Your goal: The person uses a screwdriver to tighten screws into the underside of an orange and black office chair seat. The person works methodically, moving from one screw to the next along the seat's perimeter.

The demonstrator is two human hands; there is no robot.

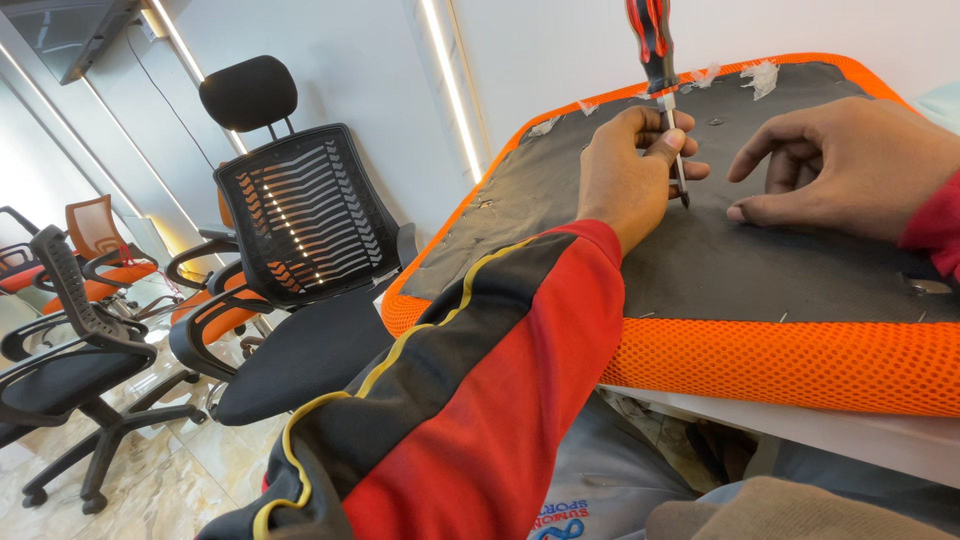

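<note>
A red-and-black sleeve (480, 400) is stretching up from the near edge toward an upturned seat cushion (760, 360), whose orange mesh side is facing the camera and whose dark grey underside is lying flat on a pale surface (850, 435). On that underside the left hand (630, 170) is pinching the metal shaft of a screwdriver (660, 75) with a red-and-black handle, holding it upright with its tip on the fabric. Just beside it, the right hand (840, 165) is resting half spread, fingertips pressing the fabric. Farther left, a black mesh office chair (290, 260) is standing on the tiled floor (180, 470).
</note>
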